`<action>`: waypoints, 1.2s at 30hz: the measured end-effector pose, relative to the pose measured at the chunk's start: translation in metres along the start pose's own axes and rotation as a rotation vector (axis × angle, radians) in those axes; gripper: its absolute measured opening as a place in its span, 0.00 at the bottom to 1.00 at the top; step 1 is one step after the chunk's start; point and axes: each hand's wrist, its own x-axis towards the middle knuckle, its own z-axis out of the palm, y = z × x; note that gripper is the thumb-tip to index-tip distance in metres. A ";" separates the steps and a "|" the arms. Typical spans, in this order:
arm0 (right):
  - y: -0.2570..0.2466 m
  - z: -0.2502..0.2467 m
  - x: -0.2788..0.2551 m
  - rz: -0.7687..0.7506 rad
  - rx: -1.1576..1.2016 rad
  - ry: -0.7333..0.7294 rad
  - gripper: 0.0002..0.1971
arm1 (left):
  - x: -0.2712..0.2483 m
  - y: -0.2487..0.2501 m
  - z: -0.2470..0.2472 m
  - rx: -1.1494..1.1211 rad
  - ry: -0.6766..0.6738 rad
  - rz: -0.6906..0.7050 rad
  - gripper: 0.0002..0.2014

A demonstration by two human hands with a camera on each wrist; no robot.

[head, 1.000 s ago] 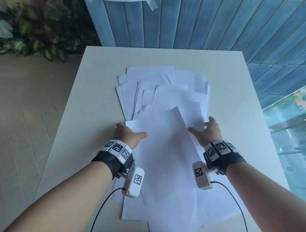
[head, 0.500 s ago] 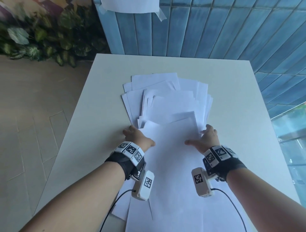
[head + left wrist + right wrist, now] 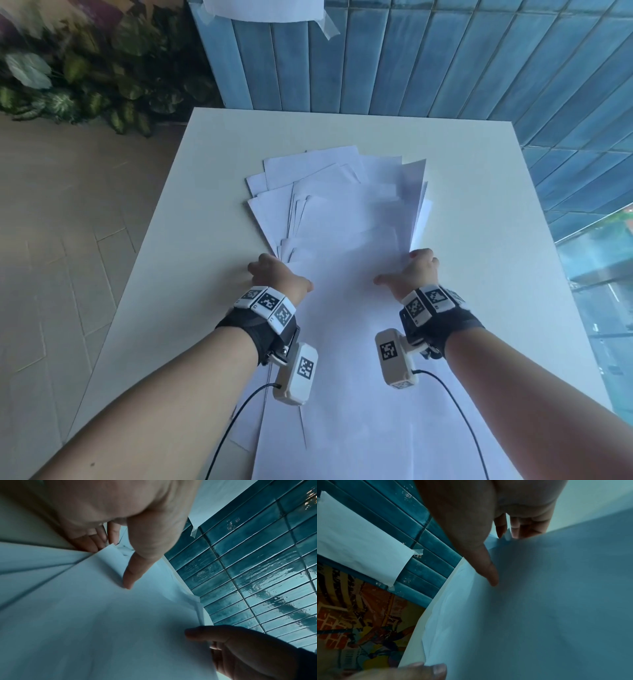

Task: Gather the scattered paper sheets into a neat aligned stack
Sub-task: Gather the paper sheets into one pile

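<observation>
With my left hand [image 3: 278, 276] and right hand [image 3: 416, 274] pinching opposite sides of the fanned white paper sheets [image 3: 342, 219] on the pale bench [image 3: 479, 212], I should squeeze inward evenly, keeping edges flat.

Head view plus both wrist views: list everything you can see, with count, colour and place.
paper sheets: many, white, fanned and overlapping mid-table, right edges lifted
table: one, white, under the sheets
taped sheet: one, white, on the tiled wall
tiled wall: blue, behind the table
plants: green, on the floor far left
wrist cameras: two, white, one under each wrist
left hand: thumb on top of the sheets, fingers at their left edge
right hand: grips the sheets' right edge
</observation>
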 end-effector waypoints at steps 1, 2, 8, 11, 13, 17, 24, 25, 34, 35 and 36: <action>0.000 -0.003 0.004 0.015 0.030 -0.020 0.40 | 0.002 -0.001 -0.001 -0.041 0.003 0.007 0.40; -0.001 -0.005 0.006 0.031 0.056 -0.041 0.42 | 0.004 -0.002 -0.002 -0.074 0.009 0.012 0.40; -0.004 -0.012 0.012 0.061 -0.026 -0.165 0.21 | 0.011 -0.011 -0.006 -0.069 0.006 0.042 0.37; -0.003 -0.005 0.007 0.009 -0.243 -0.084 0.28 | 0.008 -0.007 -0.006 0.030 0.012 0.065 0.26; -0.002 0.001 0.002 0.006 -0.248 -0.025 0.35 | 0.006 -0.004 -0.005 0.102 -0.001 0.041 0.30; -0.003 0.007 0.002 0.029 -0.217 -0.005 0.37 | 0.001 0.002 0.000 0.133 0.004 0.016 0.37; -0.009 0.003 0.006 -0.010 -0.067 -0.091 0.27 | 0.003 0.001 0.003 -0.003 -0.017 0.117 0.32; -0.010 0.003 0.008 -0.015 -0.055 -0.092 0.27 | 0.003 0.001 0.001 -0.032 -0.025 0.124 0.32; 0.000 0.001 0.008 -0.057 -0.047 -0.101 0.27 | 0.008 -0.016 -0.005 -0.389 -0.126 0.153 0.40; 0.003 0.001 0.008 -0.068 -0.052 -0.095 0.28 | 0.008 -0.017 -0.008 -0.478 -0.190 0.118 0.40; 0.004 0.001 0.007 -0.079 -0.053 -0.092 0.29 | 0.011 -0.019 -0.008 -0.543 -0.270 0.089 0.34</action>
